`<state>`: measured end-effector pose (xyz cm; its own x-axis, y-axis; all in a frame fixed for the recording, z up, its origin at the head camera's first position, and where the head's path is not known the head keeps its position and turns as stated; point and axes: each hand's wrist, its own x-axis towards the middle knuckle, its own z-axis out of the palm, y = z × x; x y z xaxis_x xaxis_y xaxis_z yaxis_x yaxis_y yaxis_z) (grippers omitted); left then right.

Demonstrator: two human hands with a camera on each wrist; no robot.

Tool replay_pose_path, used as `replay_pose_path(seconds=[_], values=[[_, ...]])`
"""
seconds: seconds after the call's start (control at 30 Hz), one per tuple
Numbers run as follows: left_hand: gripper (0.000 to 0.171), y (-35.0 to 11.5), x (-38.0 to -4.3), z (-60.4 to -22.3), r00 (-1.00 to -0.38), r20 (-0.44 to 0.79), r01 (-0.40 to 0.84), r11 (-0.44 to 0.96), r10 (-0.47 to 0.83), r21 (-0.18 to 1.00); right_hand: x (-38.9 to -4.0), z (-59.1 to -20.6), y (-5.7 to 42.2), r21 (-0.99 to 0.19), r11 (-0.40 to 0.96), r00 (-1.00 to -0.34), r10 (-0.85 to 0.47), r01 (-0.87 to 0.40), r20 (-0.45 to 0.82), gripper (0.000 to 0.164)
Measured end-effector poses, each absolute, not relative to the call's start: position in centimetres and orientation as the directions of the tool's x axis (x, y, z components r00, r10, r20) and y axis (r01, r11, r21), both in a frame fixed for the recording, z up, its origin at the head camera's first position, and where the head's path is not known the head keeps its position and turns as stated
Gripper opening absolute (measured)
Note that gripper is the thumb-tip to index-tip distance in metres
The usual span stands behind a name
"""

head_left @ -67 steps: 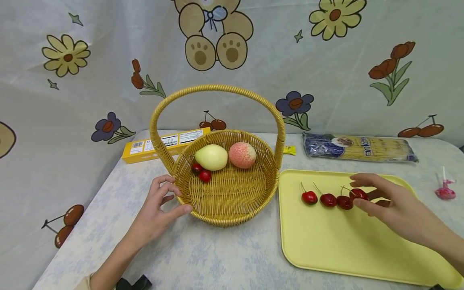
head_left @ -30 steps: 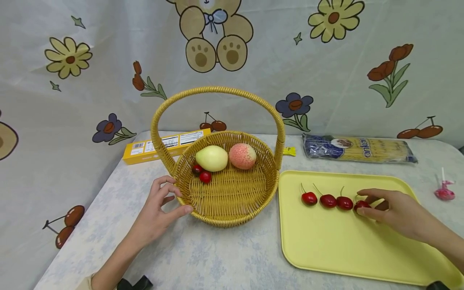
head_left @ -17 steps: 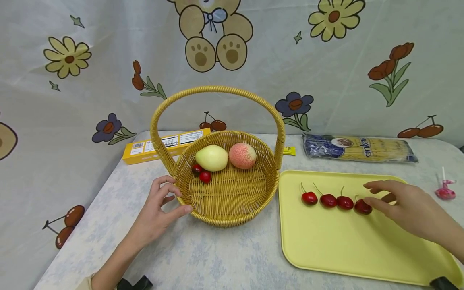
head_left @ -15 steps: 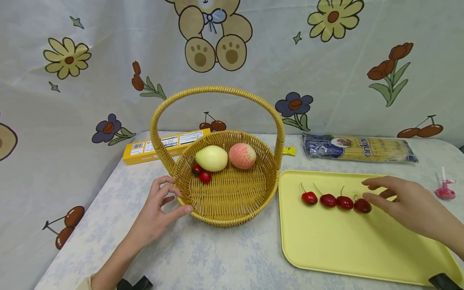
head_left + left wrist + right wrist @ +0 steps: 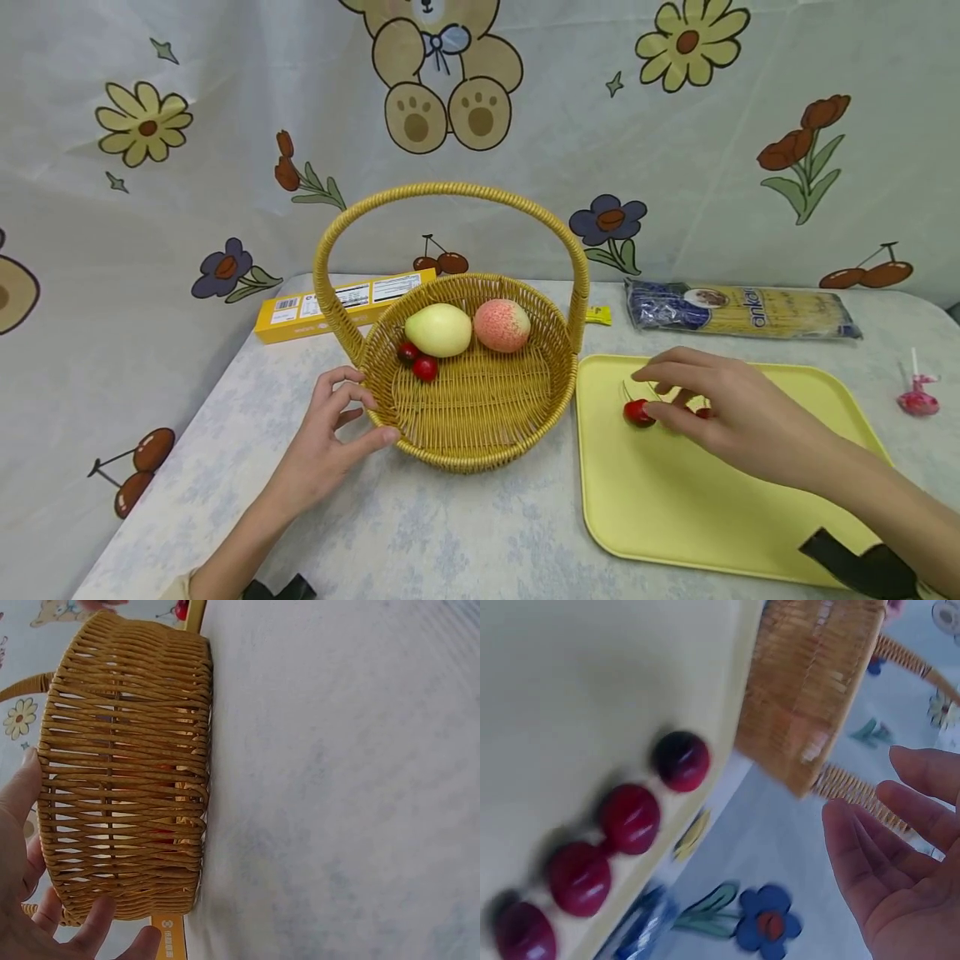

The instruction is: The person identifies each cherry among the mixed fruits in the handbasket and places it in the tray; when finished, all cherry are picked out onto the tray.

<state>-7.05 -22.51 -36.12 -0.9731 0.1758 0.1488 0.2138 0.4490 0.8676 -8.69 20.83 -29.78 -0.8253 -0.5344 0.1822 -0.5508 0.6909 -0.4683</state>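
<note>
My left hand (image 5: 326, 446) rests against the left side of a wicker basket (image 5: 472, 417), thumb and fingertips at its rim. Inside lie a pale yellow pear (image 5: 438, 331), a pink peach (image 5: 502, 326) and two cherries (image 5: 425, 368). To the right is a yellow tray (image 5: 675, 517) bearing a row of several cherries (image 5: 630, 817). Over that row hovers my right hand (image 5: 738, 408), fingers loosely bent and holding nothing. Its fingertips are nearest the leftmost cherry (image 5: 638, 412); in the head view it hides most of the others. The right wrist view shows the hand apart from them.
Behind the basket lies a long yellow box (image 5: 341, 304). A bag of spaghetti (image 5: 750, 310) stretches behind the tray, near a small yellow packet (image 5: 598, 315). A wrapped lollipop (image 5: 918, 398) sits at the far right. A printed cloth hangs at the back.
My right hand set a cherry down at the right end of the row, let go of it and moved left over the row. My left hand and the basket stayed put.
</note>
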Motion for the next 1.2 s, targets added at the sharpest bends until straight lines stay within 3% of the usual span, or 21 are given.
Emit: replay_pose_path(seconds=[0.37,0.63,0.87,1.2], values=[[0.029,-22.6,-7.2,-36.3,-0.973,0.148,0.215,0.45,0.179,0.867,-11.8,-27.1,11.1,-0.376,0.486,-0.579,-0.792,-0.789,0.193,0.031],[0.029,-22.7,-7.2,-36.3,-0.972,0.148,0.217,0.454,0.183,0.864,-14.9,-25.5,4.6,-0.388,0.429,-0.45,-0.892,-0.815,-0.043,0.041],[0.028,-22.7,-7.3,-36.2,-0.972,0.146,0.216,0.451,0.185,0.866,-18.0,-26.1,0.1,-0.382,0.463,-0.375,-0.882,-0.8,-0.286,0.052],[0.027,-22.9,-7.4,-36.4,-0.966,0.167,0.242,0.453,0.2,0.858,-19.7,-28.5,-3.5,-0.383,0.514,-0.343,-0.834,-0.767,-0.433,0.061]])
